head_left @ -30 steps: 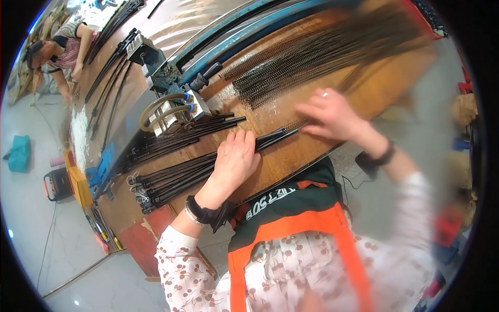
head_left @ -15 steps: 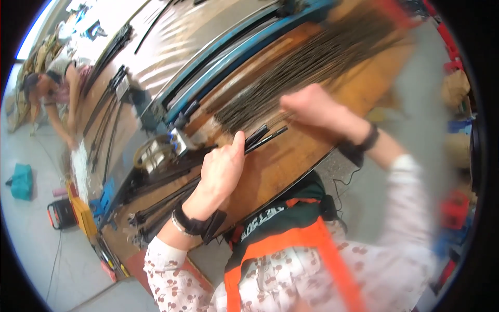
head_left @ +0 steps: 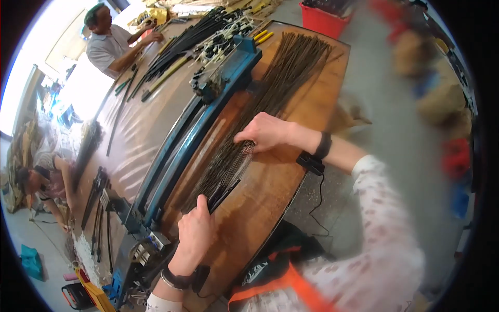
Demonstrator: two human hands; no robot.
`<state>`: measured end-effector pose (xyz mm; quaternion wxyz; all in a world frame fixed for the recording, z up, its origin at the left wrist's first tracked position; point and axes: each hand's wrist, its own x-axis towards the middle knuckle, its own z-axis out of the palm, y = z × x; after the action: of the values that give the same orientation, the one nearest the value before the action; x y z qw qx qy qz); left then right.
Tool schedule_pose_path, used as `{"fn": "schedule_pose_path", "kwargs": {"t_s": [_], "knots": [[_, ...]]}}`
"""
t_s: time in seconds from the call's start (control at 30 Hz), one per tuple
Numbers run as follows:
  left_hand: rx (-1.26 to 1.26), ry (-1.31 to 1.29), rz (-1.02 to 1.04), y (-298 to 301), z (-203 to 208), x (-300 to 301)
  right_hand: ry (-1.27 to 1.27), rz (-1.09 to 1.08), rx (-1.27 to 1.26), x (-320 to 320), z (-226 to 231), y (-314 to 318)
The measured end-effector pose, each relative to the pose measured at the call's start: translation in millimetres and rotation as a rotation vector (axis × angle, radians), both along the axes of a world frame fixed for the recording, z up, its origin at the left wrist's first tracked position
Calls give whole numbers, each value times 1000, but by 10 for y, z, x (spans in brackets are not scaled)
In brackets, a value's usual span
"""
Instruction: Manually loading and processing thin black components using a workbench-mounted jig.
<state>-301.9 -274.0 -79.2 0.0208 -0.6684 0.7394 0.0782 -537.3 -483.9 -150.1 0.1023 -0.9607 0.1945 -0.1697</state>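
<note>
My left hand is closed around a few black tubes, whose ends stick out past the thumb toward the far right. Farther up the table, my right hand is closed with its fingers curled down at the edge of a bundle of long thin dark rods. What its fingers grip, if anything, is hidden beneath the hand. The rods lie lengthwise on the brown tabletop, and their near ends look ribbed and blurred beside the black tubes.
Left of the rods runs a long blue metal frame with a mechanism at each end. Black strips and white-tipped pieces lie beyond it. One person stands far left; another person bends nearer. A red bin stands past the far edge.
The view has swung, bringing the far table end and a second person into sight. My right hand has moved farther from my left, over the rods. My left hand still holds the tubes.
</note>
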Motion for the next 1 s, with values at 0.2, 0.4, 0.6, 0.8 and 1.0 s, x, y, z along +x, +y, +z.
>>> {"fn": "schedule_pose_path", "kwargs": {"t_s": [0.2,0.4,0.6,0.8,1.0], "knots": [[52,30,67,9,-15,16,-179,169,10,43,147,-68],[76,29,23,48,-132,18,-68,94,-96,31,-41,-187],[44,23,82,178,-187,95,-158,100,-128,120,-80,-199],[44,62,109,76,-144,87,-2,-210,-241,-288,22,-717],[-27,102,130,-15,-99,120,-160,-92,-271,-153,461,-703]]}}
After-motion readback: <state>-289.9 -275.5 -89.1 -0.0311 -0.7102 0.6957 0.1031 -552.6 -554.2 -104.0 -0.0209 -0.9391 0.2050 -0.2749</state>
